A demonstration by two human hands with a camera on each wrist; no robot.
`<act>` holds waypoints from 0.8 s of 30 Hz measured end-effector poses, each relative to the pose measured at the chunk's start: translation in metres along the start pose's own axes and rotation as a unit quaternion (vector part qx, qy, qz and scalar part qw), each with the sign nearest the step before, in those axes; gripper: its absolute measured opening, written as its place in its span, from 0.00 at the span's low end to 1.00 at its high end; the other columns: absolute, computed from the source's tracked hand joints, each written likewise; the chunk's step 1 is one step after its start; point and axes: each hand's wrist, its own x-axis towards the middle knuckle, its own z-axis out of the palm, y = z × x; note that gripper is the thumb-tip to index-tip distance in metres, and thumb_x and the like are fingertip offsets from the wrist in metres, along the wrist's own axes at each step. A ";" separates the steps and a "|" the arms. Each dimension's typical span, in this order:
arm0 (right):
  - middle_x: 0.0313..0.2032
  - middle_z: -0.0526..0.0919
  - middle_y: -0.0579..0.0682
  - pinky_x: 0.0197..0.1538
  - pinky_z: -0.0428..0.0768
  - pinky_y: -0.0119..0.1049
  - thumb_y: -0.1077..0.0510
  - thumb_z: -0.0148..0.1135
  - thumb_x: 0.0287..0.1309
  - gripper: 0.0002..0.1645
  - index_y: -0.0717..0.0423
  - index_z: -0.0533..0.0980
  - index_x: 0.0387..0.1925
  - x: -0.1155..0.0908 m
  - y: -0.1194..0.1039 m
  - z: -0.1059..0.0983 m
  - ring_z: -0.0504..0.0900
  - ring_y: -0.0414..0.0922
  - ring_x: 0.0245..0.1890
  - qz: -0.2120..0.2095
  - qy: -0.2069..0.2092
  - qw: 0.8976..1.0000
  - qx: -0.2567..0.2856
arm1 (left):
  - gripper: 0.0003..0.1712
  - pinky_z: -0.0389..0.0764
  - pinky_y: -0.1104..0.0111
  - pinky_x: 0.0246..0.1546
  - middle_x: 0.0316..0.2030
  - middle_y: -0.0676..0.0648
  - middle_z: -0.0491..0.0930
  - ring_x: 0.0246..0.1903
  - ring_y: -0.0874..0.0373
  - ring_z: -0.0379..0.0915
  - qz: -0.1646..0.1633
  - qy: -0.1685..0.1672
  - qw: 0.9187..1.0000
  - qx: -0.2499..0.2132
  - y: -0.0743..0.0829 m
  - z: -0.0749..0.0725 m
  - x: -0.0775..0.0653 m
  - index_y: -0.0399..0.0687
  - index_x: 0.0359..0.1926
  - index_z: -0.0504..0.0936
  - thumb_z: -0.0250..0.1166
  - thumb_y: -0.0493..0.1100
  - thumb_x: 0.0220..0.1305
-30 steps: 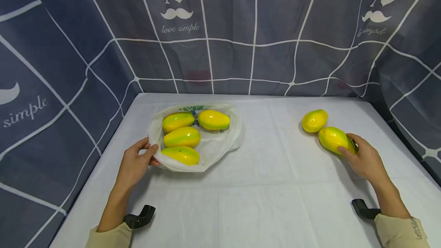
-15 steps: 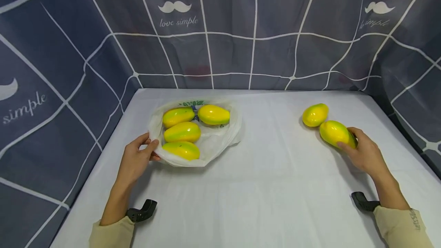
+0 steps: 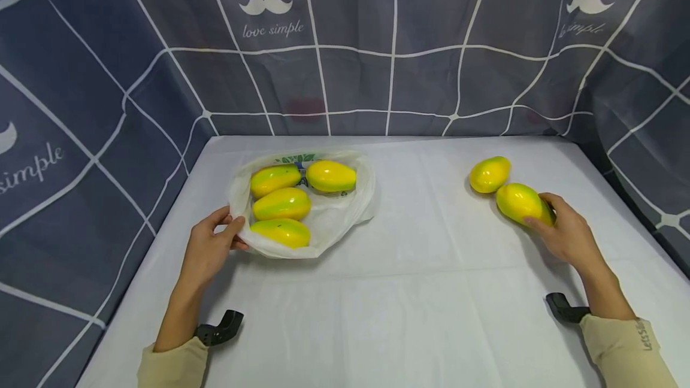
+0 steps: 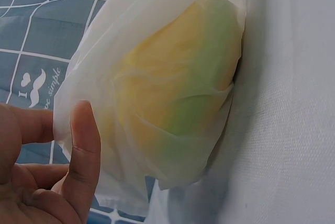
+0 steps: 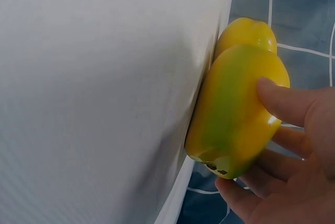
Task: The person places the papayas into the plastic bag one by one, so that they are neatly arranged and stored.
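only my view shifts slightly since earlier; near the worktop's [image 3: 409,316] left edge my left hand [image 3: 207,249] pinches the bag [image 3: 338,211], near its right my right hand [image 3: 569,233] grips a fruit [image 3: 516,201].

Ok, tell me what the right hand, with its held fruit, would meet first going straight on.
Likely the loose glossy yellow oval fruit, just past the yellow-green oval fruit in the right hand; any gap is unclear.
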 end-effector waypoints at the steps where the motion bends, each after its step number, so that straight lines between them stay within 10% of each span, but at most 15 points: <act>1: 0.65 0.56 0.79 0.64 0.53 0.70 0.50 0.56 0.72 0.43 0.74 0.50 0.71 0.000 0.000 0.000 0.56 0.76 0.63 0.002 -0.001 1.000 0.000 | 0.33 0.83 0.74 0.32 0.50 0.35 0.68 0.25 0.63 0.80 -0.001 -0.001 1.000 0.000 0.000 0.000 0.000 0.31 0.71 0.61 0.56 0.45 0.75; 24: 0.65 0.58 0.78 0.62 0.55 0.72 0.50 0.57 0.71 0.42 0.72 0.53 0.71 -0.006 0.001 -0.001 0.57 0.77 0.62 -0.013 0.007 1.000 -0.006 | 0.33 0.82 0.75 0.34 0.51 0.34 0.67 0.25 0.62 0.80 0.003 -0.007 1.000 -0.003 0.000 -0.003 -0.002 0.29 0.71 0.60 0.56 0.45 0.75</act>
